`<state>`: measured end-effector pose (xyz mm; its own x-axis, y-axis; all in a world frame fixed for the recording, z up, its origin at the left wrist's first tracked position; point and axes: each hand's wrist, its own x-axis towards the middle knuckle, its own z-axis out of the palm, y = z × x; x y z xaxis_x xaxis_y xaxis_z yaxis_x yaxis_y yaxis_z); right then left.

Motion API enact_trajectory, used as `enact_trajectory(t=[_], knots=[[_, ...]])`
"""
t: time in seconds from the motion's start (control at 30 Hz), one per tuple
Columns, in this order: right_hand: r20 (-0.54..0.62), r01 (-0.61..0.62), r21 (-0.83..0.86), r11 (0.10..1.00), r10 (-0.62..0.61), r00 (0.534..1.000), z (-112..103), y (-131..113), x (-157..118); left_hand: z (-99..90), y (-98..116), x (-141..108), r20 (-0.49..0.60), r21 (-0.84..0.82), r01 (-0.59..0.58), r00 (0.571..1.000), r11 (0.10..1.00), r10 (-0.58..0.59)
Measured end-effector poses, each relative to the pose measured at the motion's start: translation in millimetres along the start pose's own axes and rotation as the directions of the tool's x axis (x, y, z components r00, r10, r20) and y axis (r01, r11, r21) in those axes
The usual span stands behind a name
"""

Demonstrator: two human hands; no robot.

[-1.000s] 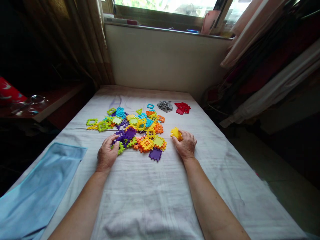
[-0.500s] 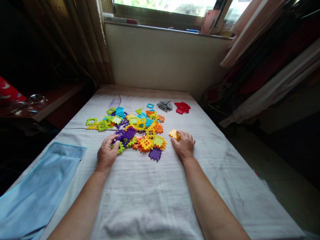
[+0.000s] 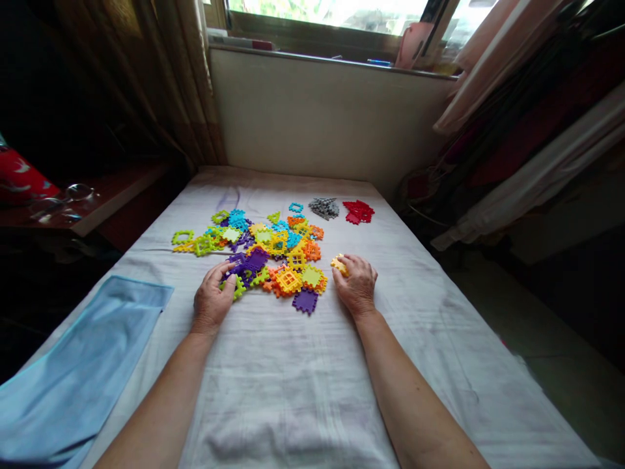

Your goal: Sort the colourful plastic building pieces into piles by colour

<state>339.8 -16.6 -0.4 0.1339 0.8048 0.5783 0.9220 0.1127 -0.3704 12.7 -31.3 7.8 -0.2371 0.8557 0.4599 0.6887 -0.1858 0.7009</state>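
A pile of interlocking plastic tiles (image 3: pixel 279 244) in yellow, orange, green, blue and purple lies across the middle of the bed-like surface. At its near left edge rests my left hand (image 3: pixel 211 301), thumb and fingers apart, the fingertips touching a purple tile (image 3: pixel 256 258) group and the thumb beside a green tile (image 3: pixel 239 287). Right of the pile, my right hand (image 3: pixel 357 284) has its fingers closed on a pale yellow tile (image 3: pixel 338 265), partly covered by them. A solid purple tile (image 3: pixel 305 301) lies at the pile's near edge, between my hands.
Beyond the pile are a heap of grey pieces (image 3: pixel 324 208) and a heap of red pieces (image 3: pixel 359 212). A light blue cloth (image 3: pixel 92 365) lies on the left of the white sheet (image 3: pixel 288 397). Eyeglasses (image 3: pixel 79 193) sit on a side table. Clothes hang at right.
The fingers of my right hand have drawn further over the pale yellow tile, which now shows less and looks tilted. My left hand stays at the pile. The whole view has shifted slightly.
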Motion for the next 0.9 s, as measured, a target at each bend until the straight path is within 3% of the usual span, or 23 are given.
enact_trajectory(t=[0.2, 0.4, 0.7, 0.9], knots=[[0.033, 0.228, 0.128, 0.965, -0.233, 0.972, -2.9, -39.2, -9.8, -0.4, -0.5, -0.1, 0.015, 0.003, 0.002, 1.000, 1.000, -0.003], [0.178, 0.286, 0.199, 0.937, -0.322, 0.930, -0.7, -74.9, -20.4, -1.0, 1.4, 0.2, 0.028, 0.002, 0.002, 1.000, 1.000, -0.002], [0.209, 0.283, 0.212, 0.936, -0.326, 0.922, 2.0, -75.5, -21.5, -0.5, 1.7, 0.1, 0.023, 0.009, -0.004, 1.000, 1.000, 0.004], [0.096, 0.274, 0.235, 0.933, -0.303, 0.948, 1.9, -71.0, -17.3, -0.6, 1.9, 0.3, 0.026, 0.011, 0.002, 1.000, 1.000, -0.002]])
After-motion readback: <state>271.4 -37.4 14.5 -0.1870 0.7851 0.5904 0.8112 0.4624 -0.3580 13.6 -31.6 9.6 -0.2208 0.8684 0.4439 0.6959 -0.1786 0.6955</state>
